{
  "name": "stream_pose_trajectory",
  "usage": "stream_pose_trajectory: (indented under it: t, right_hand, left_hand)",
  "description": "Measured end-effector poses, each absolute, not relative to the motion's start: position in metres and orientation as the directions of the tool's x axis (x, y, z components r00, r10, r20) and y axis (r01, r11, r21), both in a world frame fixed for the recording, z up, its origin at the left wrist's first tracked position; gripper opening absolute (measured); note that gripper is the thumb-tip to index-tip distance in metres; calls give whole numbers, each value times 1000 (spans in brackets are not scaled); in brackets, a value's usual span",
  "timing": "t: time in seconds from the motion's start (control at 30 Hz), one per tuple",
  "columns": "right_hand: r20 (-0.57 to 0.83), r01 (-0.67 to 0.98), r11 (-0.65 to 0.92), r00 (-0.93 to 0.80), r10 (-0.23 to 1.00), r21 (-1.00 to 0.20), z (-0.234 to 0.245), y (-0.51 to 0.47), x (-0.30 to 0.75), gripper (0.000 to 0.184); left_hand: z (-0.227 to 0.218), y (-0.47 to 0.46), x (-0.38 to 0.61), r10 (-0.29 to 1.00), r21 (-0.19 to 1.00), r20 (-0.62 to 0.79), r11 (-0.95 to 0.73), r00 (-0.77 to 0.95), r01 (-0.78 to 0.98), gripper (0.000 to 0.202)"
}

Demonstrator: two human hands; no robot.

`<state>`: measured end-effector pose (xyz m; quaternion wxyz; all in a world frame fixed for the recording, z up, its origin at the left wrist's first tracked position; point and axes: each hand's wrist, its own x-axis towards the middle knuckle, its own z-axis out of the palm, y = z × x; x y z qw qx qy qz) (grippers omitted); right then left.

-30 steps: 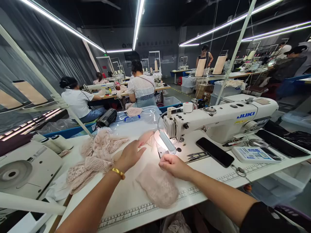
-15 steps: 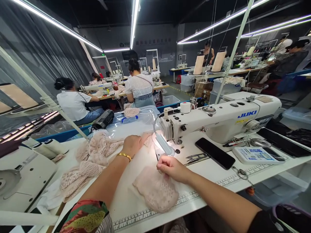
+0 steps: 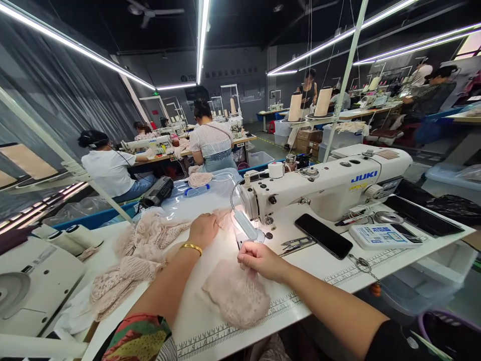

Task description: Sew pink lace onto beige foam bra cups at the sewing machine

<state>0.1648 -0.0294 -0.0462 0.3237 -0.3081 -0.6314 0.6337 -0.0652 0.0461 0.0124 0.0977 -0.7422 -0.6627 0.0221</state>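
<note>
Pale pink lace piece (image 3: 235,298), rumpled, flat near the table (image 3: 330,273) front, smaller lace strip (image 3: 224,218) farther back

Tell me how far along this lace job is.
Done: nothing clearly finished shows. In hand: right hand pinches the lace piece by the machine lamp; left hand rests on pink lace beyond it. Left: the lace pile beside the left arm, apparently waiting.

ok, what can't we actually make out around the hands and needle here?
All head view.
1. Needle area of the sewing machine: washed out by glare from the lamp.
2. Left hand: fingers hidden behind its own back, on the pink lace; grip unclear.
3. Right hand: fingers curled shut at the lace cup; whatever they pinch is hidden.
4. Control box text: too small.
</note>
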Motion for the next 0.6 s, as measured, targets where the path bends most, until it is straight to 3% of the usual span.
stream_pose_trajectory:
  t: [0.37, 0.6]
  right_hand:
    - [23, -37, 1, -615, 788, -999, -48, -28, 163, 27]
    - [5, -34, -20, -610, 793, -999, -44, -28, 161, 25]
  left_hand:
    - [0, 42, -70, 992, -109, 118, -37, 50, 993, 33]
    - [23, 43, -77, 954, 78, 295, 34, -55, 996, 17]
